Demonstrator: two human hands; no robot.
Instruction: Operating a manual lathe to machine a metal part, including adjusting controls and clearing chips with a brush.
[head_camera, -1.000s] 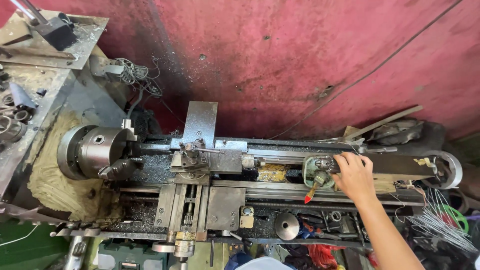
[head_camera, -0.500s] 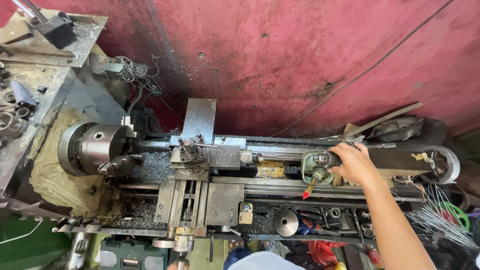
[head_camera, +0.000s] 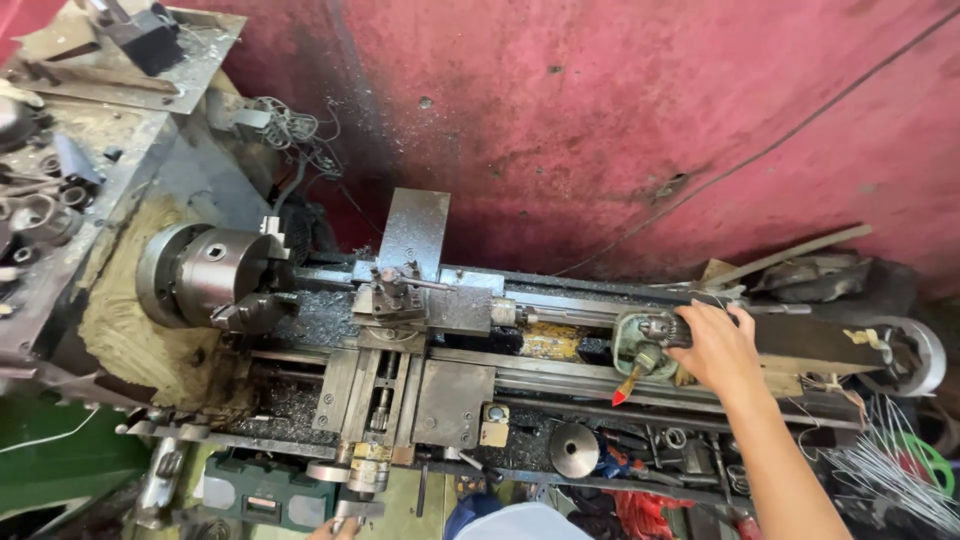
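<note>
While I look down over the long grey metal lathe bed (head_camera: 520, 365), my right hand (head_camera: 718, 347) lies at its right end, palm down, fingers curled over the dark ridged drill chuck (head_camera: 662, 327) that sits in the pale green tailstock body (head_camera: 640, 340); the grip is closed on that chuck, though the thumb is hidden from me. Just below the tailstock, toward me, a small brush with a red-tipped handle (head_camera: 630, 380) lies slanted on the bed. My left hand (head_camera: 335, 530) barely shows at the bottom edge, below the bed's front side, by a round metal handwheel (head_camera: 355, 475); I cannot tell whether it is gripping anything. At the bed's left end sits the round steel three-jaw chuck (head_camera: 205, 275), with the square tool post carriage (head_camera: 400, 295) between it and the tailstock. Beyond the bed's right end hangs a white-rimmed wheel (head_camera: 915, 355), and behind the bed rises a stained red wall (head_camera: 620, 120).
</note>
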